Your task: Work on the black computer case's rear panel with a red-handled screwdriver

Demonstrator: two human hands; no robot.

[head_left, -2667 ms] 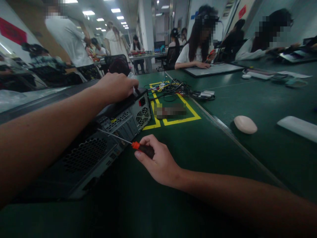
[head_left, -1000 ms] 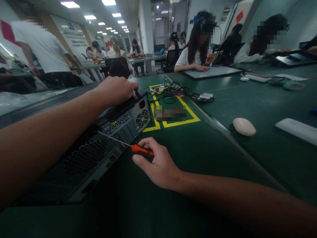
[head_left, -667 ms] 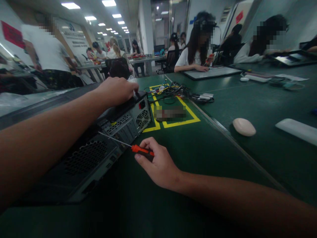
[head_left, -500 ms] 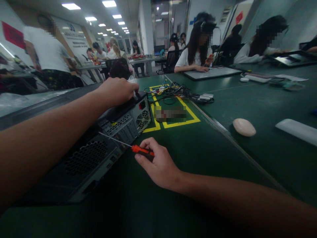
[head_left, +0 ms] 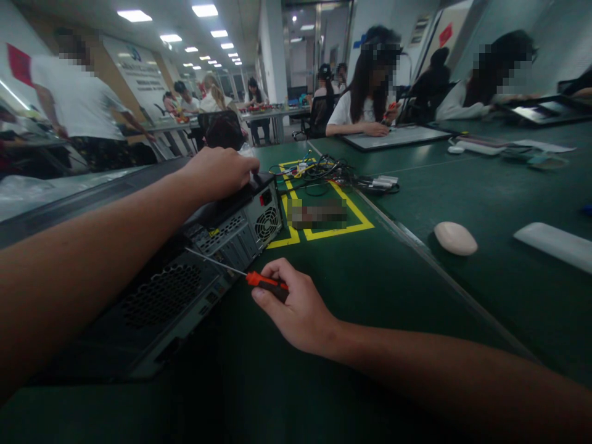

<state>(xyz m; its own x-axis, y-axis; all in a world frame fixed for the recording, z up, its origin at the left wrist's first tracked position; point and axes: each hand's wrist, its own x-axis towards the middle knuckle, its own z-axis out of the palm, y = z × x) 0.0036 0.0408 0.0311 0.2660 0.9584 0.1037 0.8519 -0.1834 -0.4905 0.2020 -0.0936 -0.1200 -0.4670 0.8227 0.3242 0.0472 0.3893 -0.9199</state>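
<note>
A desktop computer case (head_left: 185, 290) lies on its side on the green table (head_left: 370, 277), its rear panel with fan grille facing me. My left hand (head_left: 217, 172) rests curled over the top far corner of the case, gripping its edge. My right hand (head_left: 293, 305) is closed round the orange and black handle of a screwdriver (head_left: 259, 280). The thin metal shaft runs up and left, with its tip against the rear panel of the case.
A tangle of cables (head_left: 324, 169) lies inside a yellow taped rectangle (head_left: 342, 225) behind the case. A pale mouse (head_left: 456, 238) and a white keyboard (head_left: 555, 245) sit at the right. Several people sit and stand at tables beyond.
Both hands have stayed where they were; the right hand's grip on the screwdriver handle shifts slightly. A person in a white shirt at the back left has walked to the left.
</note>
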